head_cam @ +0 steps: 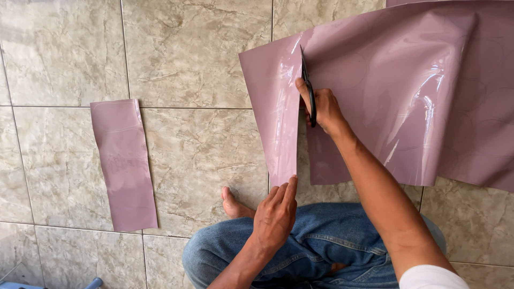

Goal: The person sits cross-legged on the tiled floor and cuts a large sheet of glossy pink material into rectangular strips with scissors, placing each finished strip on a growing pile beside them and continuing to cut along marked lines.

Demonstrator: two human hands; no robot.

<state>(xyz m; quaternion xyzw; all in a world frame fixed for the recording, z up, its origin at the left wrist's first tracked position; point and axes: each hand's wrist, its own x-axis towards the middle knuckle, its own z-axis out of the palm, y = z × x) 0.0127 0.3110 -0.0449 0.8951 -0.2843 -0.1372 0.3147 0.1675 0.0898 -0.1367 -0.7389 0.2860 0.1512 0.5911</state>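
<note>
Sheeting first: the glossy mauve vinyl sheet (407, 91) drapes over the tiled floor (187, 64) before my knees, thin, limp and probably slick. A cut strip (124, 163) lies well apart on my left. My right hand (321, 109) is closed on black scissors (308, 85) mid-cut. My left hand (276, 214) pinches the freed edge, the best hold in my judgement.

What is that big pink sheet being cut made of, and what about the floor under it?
The pink sheet looks like thin glossy plastic or vinyl, possibly faux leather: it shines in bright streaks and bends in soft waves rather than creasing. The floor looks like polished ceramic or stone tile, beige with marble-like veining and thin straight joints. The scissors have dark blades, probably metal.
</note>
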